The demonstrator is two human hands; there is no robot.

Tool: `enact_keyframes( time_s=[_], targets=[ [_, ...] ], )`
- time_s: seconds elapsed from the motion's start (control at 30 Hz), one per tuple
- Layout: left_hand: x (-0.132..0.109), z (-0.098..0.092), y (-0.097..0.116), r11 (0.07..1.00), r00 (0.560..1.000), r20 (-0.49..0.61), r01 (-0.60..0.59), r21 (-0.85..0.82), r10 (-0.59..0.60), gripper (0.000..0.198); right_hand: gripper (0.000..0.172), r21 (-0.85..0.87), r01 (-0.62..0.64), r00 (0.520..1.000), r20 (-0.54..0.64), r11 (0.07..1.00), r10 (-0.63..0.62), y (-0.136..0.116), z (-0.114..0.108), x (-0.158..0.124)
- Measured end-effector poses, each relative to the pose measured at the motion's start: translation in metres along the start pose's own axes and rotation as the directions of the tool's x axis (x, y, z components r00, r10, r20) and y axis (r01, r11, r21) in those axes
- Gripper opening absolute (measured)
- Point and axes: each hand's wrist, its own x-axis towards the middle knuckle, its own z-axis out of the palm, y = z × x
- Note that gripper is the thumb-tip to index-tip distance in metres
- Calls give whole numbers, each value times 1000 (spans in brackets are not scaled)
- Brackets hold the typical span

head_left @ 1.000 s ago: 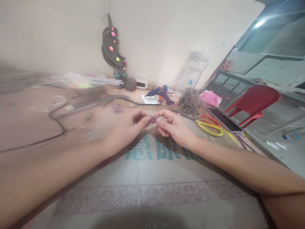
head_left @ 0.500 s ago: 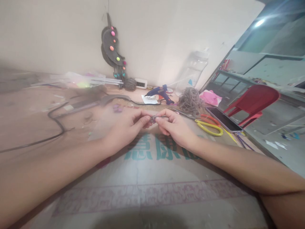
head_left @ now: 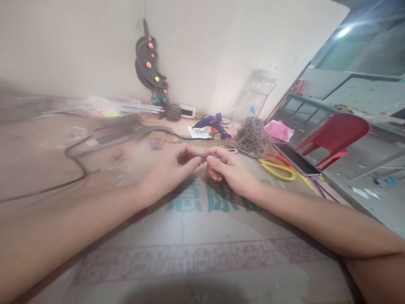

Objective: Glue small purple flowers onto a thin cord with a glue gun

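My left hand (head_left: pixel 174 169) and my right hand (head_left: pixel 232 169) meet above the printed cardboard sheet (head_left: pixel 202 230). Thumb and forefinger of each are pinched on a small purple piece (head_left: pixel 203 158), which the fingertips mostly cover, so its exact kind does not show. Beyond my left hand lies another small purple piece (head_left: pixel 156 144), blurred. Behind my right hand are the scissors with yellow handles (head_left: pixel 278 172) and a tangled heap of grey yarn (head_left: pixel 252 134).
A blue glue gun (head_left: pixel 212 124) rests on white paper at the back. A phone (head_left: pixel 296 158) lies near the table's right edge. To the left runs a black cable (head_left: pixel 79 162). A dark crescent ornament (head_left: pixel 147 63) hangs on the wall, and a red chair (head_left: pixel 338 133) stands beyond.
The fingers of both hands have shifted slightly around the small piece, which shows more purple now. A pink loop behind my right hand is more visible. Everything else stays put.
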Motion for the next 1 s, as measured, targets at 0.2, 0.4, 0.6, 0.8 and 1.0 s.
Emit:
enact_keyframes(
  time_s=[0.2,0.4,0.6,0.8,1.0],
  targets=[
    [-1,-1,2,997,1000,12,-27,73,26,23,24,2,-18,1000,-5,1000,18,2,-1,1],
    [0,-2,-1,996,997,54,-51,71,47,22,25,-35,5,999,-39,999,-6,1,0,-1],
    [0,-3,-4,999,994,99,-45,3,45,27,24,-102,23,996,-78,994,-31,-1,1,-1],
    [0,-2,-3,999,997,68,-32,34,29,34,24,-144,68,997,-35,987,-73,4,1,1],
    [1,-2,-4,1000,999,28,-17,9,16,32,25,-169,87,996,-16,982,-91,3,0,1]
  ],
)
